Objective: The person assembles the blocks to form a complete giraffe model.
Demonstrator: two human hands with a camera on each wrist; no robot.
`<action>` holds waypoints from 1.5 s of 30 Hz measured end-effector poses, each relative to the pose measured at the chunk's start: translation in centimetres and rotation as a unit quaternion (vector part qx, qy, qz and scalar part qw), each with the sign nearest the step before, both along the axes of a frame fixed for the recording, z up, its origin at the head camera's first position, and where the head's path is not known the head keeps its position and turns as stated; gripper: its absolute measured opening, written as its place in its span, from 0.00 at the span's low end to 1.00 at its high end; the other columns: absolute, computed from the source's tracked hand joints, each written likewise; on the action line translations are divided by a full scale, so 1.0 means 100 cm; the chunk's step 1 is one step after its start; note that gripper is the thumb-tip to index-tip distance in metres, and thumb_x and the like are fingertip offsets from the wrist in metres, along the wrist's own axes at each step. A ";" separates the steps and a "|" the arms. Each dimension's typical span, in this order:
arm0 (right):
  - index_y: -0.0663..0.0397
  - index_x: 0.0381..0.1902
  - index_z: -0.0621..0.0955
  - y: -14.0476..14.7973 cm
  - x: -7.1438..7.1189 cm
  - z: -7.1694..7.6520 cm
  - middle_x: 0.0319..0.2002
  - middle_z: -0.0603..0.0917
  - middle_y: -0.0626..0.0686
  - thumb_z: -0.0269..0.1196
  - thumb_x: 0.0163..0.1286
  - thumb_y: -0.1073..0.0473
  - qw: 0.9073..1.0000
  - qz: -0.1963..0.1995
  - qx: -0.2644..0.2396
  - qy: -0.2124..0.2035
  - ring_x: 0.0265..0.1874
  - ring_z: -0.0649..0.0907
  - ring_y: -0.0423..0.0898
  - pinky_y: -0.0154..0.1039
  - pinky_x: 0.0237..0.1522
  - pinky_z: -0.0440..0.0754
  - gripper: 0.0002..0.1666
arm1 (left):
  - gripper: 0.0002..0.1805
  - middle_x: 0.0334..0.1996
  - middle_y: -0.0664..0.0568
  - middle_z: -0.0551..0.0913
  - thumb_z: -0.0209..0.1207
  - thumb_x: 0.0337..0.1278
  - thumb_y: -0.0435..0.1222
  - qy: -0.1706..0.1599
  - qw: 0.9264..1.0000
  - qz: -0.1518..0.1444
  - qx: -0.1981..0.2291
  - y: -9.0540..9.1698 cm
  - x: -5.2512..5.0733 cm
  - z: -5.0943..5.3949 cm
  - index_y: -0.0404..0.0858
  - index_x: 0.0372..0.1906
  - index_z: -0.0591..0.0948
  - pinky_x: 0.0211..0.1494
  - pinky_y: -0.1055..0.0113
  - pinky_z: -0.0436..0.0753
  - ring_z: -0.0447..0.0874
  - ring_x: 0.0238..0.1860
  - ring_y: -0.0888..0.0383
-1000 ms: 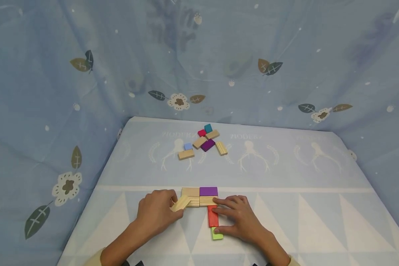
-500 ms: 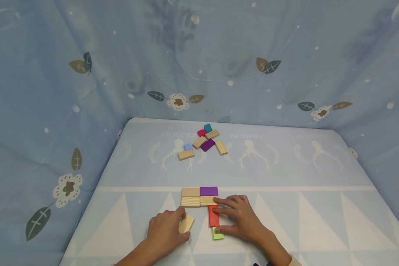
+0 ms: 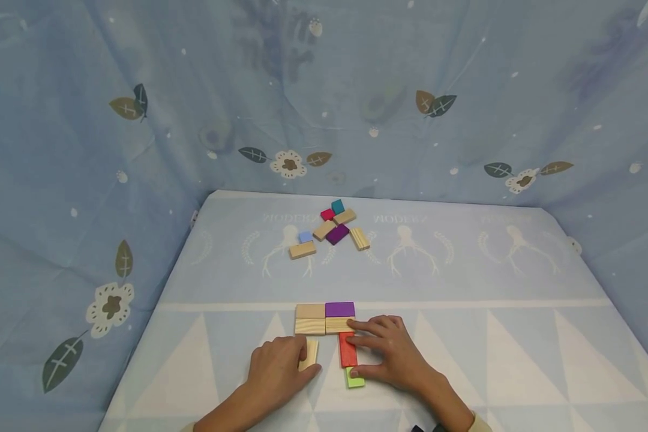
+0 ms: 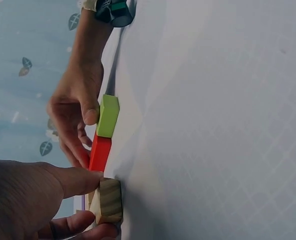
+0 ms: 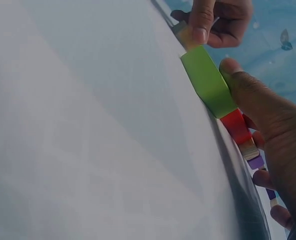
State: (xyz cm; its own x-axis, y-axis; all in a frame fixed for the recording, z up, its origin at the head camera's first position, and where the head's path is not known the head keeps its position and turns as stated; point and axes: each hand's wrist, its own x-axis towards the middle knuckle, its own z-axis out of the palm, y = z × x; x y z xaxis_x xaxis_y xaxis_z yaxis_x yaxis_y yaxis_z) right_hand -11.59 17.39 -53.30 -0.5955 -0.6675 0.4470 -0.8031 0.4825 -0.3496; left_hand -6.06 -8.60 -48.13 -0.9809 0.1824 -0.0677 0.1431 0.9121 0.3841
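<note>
My left hand pinches a plain wooden block between thumb and fingers, low over the table and left of the red block. My right hand rests its thumb on the light green block, with other fingertips on the red block and on a wooden block. Red and green lie end to end below that wooden block. Beside it lies another wooden block. Behind these two are a third wooden block and a purple block, side by side.
Farther back lies a loose group: a teal block, a red-pink block, a dark purple block, a light blue block and several plain blocks. Patterned blue cloth walls the table's back and sides.
The left hand has brought its wooden block from the left end of the block rows down and right, turning it to point away from me. The right hand stays where it was.
</note>
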 end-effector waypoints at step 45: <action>0.37 0.51 0.86 0.001 0.001 0.001 0.61 0.78 0.43 0.70 0.53 0.31 1.000 0.005 -0.012 -0.004 0.50 0.75 0.42 0.51 0.50 0.63 0.31 | 0.13 0.19 0.63 0.74 0.70 0.51 0.47 0.106 0.993 0.038 0.032 -0.027 -0.022 0.006 0.48 0.25 0.78 0.18 0.67 0.66 0.68 0.18 0.66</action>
